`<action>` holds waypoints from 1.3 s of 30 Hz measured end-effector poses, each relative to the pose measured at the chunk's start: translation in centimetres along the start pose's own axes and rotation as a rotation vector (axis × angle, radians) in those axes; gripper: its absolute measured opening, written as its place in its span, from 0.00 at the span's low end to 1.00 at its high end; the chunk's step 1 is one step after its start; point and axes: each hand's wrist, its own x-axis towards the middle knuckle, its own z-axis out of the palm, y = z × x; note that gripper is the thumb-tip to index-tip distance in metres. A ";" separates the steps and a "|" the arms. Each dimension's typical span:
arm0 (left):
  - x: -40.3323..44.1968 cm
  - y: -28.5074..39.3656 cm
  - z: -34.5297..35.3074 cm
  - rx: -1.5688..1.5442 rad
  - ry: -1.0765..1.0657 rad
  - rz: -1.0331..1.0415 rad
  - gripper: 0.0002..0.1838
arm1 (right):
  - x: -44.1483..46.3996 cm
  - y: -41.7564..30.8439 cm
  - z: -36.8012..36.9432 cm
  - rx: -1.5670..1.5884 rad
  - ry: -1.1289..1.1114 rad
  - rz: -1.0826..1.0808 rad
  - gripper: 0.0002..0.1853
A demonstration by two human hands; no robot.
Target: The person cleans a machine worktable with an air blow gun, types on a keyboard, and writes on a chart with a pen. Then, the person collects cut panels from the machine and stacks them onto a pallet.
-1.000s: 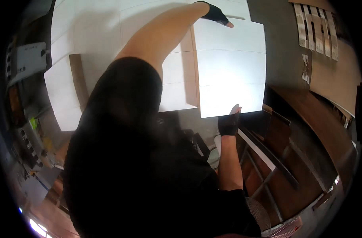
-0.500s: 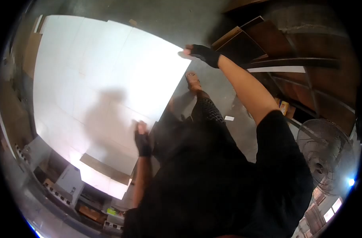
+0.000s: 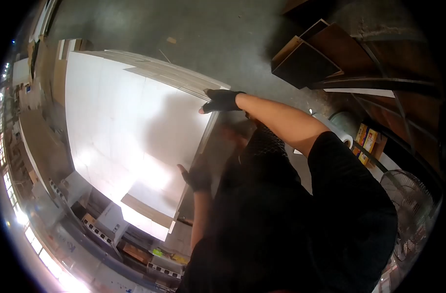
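White panel stack (image 3: 120,117): lying at 9 o'clock.
Right hand (image 3: 224,100): spreading its fingers, touching the stack's 2 o'clock corner.
Left hand (image 3: 199,178): holding its thumb apart beside the 4 o'clock edge, contact unclear.

We see a grey, marked floor (image 3: 203,29) spreading across the far side, a small tan scrap (image 3: 171,40) lying on it. Far to the right we have dark brown boards (image 3: 330,44) beside a metal frame (image 3: 402,113), and nearer, a round wire-caged fan (image 3: 406,195). Along our left, paned windows (image 3: 36,241) glow white, glaring brightly at the near end.
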 end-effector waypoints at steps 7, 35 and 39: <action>-0.5 -0.5 4.1 -0.377 0.078 0.085 0.40 | 1.3 1.1 0.4 -0.024 0.043 -0.042 0.60; -18.3 -22.1 -46.5 0.564 0.845 0.054 0.39 | -6.5 27.1 12.0 -0.841 -0.288 0.719 0.31; -23.4 -28.3 -59.2 0.361 0.957 -0.009 0.29 | -1.4 13.7 30.5 -1.055 -0.432 0.214 0.31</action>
